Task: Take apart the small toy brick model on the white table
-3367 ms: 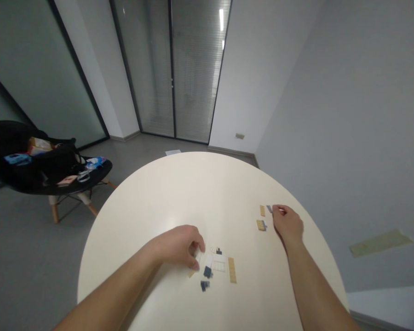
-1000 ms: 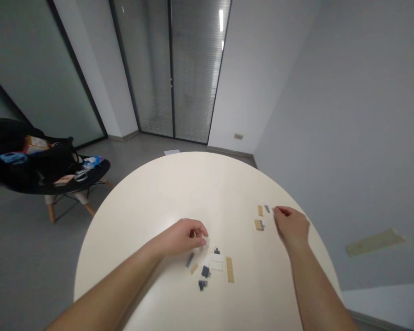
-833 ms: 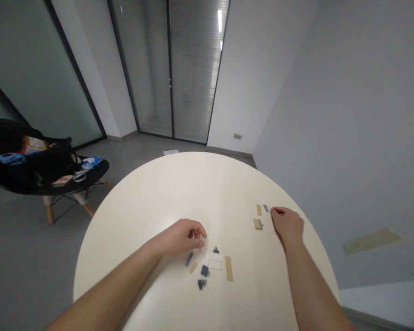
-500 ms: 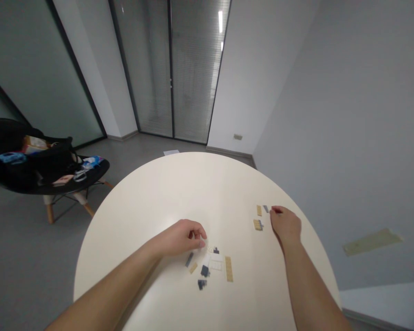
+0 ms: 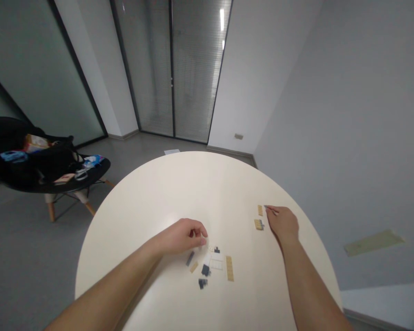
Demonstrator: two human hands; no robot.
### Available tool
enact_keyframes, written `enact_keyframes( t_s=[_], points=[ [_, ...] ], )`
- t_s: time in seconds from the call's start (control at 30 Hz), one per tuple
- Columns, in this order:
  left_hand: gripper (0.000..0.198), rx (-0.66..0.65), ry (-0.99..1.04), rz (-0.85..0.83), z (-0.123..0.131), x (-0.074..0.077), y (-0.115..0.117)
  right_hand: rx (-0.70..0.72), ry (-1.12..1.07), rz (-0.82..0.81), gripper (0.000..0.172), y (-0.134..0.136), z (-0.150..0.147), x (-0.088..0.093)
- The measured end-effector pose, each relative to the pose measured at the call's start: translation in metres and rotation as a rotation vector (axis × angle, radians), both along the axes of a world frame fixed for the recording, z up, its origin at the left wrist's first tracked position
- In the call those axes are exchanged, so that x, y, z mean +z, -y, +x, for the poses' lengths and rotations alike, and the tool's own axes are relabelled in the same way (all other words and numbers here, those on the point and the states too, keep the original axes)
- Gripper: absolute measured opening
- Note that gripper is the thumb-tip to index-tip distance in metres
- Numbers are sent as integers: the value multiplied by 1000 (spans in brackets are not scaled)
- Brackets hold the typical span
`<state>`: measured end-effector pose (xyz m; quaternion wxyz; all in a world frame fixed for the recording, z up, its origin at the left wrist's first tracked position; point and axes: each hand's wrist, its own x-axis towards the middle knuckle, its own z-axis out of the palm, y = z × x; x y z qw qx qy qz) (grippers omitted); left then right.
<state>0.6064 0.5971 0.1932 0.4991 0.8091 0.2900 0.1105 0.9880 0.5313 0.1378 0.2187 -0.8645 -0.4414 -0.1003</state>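
Observation:
My right hand (image 5: 283, 223) pinches a small grey toy building brick (image 5: 266, 206) at the table's right side, its fingertips covering most of it. Just left of these fingers lie a tan brick (image 5: 260, 210) and, nearer me, a tan brick joined with grey (image 5: 258, 224). My left hand (image 5: 188, 235) rests over the table with loosely curled fingers, thumb and forefinger slightly apart, nothing visible between them. Below it are a long grey brick (image 5: 190, 258), a small tan brick (image 5: 193, 267), dark bricks (image 5: 205, 270), white plates (image 5: 216, 262) and a long tan plate (image 5: 229, 268).
The round white table (image 5: 179, 184) fills the middle of the view. A black chair (image 5: 89, 172) with a bag and packets on it stands at the left. Beyond are glass doors (image 5: 189, 82); a grey wall (image 5: 348, 138) rises at the right.
My right hand has shifted slightly left, and its fingertips now cover the grey brick that lay uncovered beside them. My left hand stays in nearly the same place.

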Motion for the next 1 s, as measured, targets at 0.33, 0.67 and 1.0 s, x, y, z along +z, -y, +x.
enact_keyframes(
  t_s=[0.33, 0.67, 1.0],
  points=[
    [23, -3, -14, 7, 0, 1, 0, -82, 1, -4, 35, -2, -1, 0],
    [21, -34, -38, 50, 1, -1, 2, -139, -39, -51, 35, -3, -6, 6],
    [20, -251, 6, 321, 17, 1, 30, -133, -67, 44, 42, -1, -13, 13]
  ],
)
